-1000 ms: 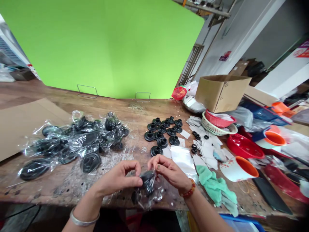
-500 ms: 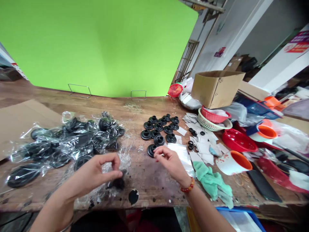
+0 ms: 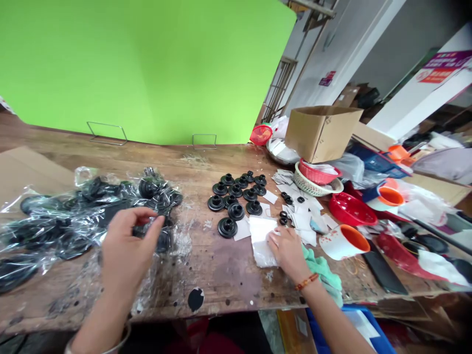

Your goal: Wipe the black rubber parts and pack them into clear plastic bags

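Observation:
My left hand (image 3: 129,246) hovers at the right edge of a heap of black round parts in clear plastic (image 3: 106,211). Its thumb and forefinger are curved with a gap between them, and a wrapped black part (image 3: 164,241) lies just beyond the thumb. My right hand (image 3: 289,250) has its fingertips closed on the edge of a stack of clear plastic bags (image 3: 261,241). Left of that stack, several bare black stepped discs (image 3: 236,211) stand in rows on the wooden table. The right fingertips are partly hidden.
White paper cards (image 3: 302,216) and small black rings (image 3: 283,219) lie beyond my right hand. A green cloth (image 3: 324,275) and a white-and-orange cup (image 3: 342,242) sit to the right. Farther back are baskets (image 3: 317,186) and a cardboard box (image 3: 322,132).
My left hand has moved left and away from me to the wrapped heap, and the dark part near it is there too. My right hand has gone from the front disc to the bags.

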Action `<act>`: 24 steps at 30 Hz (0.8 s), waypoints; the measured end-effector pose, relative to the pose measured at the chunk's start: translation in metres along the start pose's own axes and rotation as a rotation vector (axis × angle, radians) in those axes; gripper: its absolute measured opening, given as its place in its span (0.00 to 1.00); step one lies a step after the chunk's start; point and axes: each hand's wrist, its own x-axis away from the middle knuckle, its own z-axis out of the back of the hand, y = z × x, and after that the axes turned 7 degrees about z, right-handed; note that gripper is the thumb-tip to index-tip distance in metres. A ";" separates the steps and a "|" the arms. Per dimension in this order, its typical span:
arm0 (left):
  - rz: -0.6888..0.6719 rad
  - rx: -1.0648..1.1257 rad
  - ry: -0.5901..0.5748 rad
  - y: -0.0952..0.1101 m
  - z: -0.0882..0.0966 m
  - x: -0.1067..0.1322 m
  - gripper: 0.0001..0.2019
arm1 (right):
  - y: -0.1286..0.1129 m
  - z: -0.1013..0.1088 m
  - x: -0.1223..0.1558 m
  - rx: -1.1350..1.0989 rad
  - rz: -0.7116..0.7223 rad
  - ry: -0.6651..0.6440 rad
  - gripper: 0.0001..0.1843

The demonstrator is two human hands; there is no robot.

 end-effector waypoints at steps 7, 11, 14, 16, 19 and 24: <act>-0.198 0.263 -0.546 0.020 -0.076 0.074 0.05 | -0.008 -0.013 -0.003 -0.086 0.022 0.028 0.10; -0.290 0.118 -0.731 0.015 -0.092 0.101 0.11 | -0.005 -0.006 -0.008 -0.255 -0.034 0.045 0.08; -0.430 0.061 -0.854 0.018 -0.095 0.113 0.21 | -0.004 0.005 -0.008 -0.418 -0.045 -0.053 0.08; -0.534 0.028 -0.922 0.023 -0.098 0.120 0.27 | -0.004 0.013 -0.008 -0.497 -0.026 -0.100 0.07; -0.612 -0.032 -0.941 0.031 -0.110 0.133 0.30 | -0.002 0.021 -0.008 -0.558 -0.041 -0.113 0.04; -0.619 -0.088 -0.866 0.028 -0.128 0.147 0.28 | 0.004 0.029 -0.008 -0.679 -0.107 -0.127 0.13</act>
